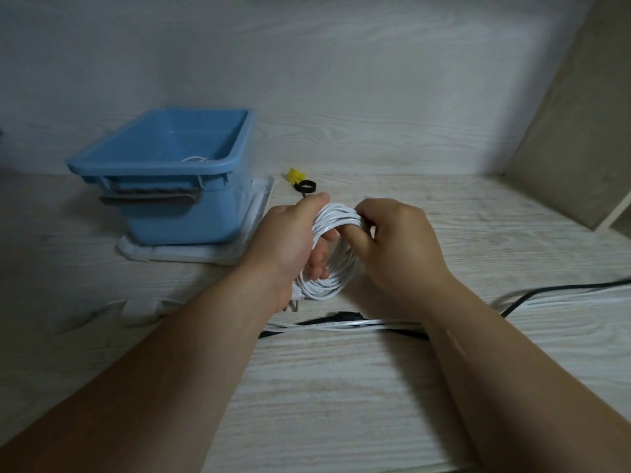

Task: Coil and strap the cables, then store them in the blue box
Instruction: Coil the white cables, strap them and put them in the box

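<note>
The pale wood surface [341, 387] carried the blue box [177, 213] at your left, open-topped on a white lid [191, 256], probably kept close for storing. Beside it, your left grip [290, 247] clasped the white cable coil [336, 220] through its loops, holding them together, while your right grip [399, 247] pinched the top strands. Nearer you lay loose cables [341, 324], white and black; a black strap [306, 186] waited just behind the coil.

My right forearm [495, 353] covers the black cable [532, 291] midway; its far end leaves view at three o'clock.
</note>
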